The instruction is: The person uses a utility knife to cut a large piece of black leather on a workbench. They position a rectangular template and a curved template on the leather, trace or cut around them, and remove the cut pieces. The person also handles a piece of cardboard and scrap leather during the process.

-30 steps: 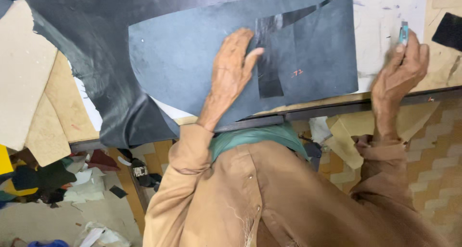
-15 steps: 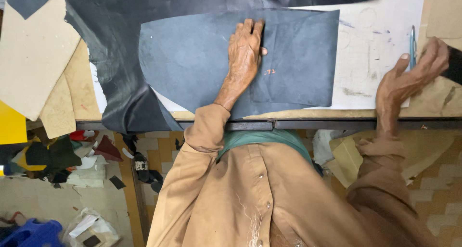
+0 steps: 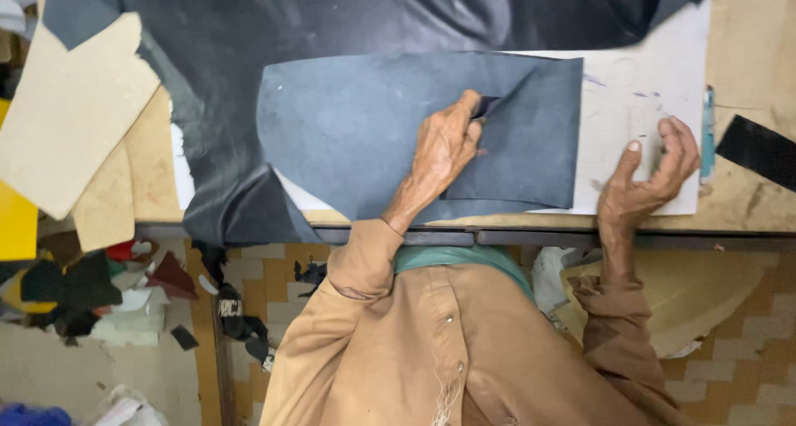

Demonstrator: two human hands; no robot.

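A grey-blue leather sheet (image 3: 348, 136) lies flat over a bigger black hide (image 3: 348, 19) on the workbench. My left hand (image 3: 446, 144) pinches a raised flap (image 3: 522, 144) of this sheet near its right end, and the flap creases up from the fingertips. My right hand (image 3: 655, 177) rests with spread fingers on the white cutting board (image 3: 630, 86), holding nothing. A thin light-blue tool (image 3: 707, 136) lies on the bench just right of that hand.
Tan cardboard patterns (image 3: 70, 111) lie at the bench's left end, with a yellow piece (image 3: 16, 219) below them. A black strip (image 3: 759, 148) sits at the far right. Scraps (image 3: 91, 293) litter the floor under the bench edge (image 3: 497, 237).
My left hand went from lying flat on the sheet to pinching up a flap. My right hand put the blue tool down on the bench and moved onto the white board.
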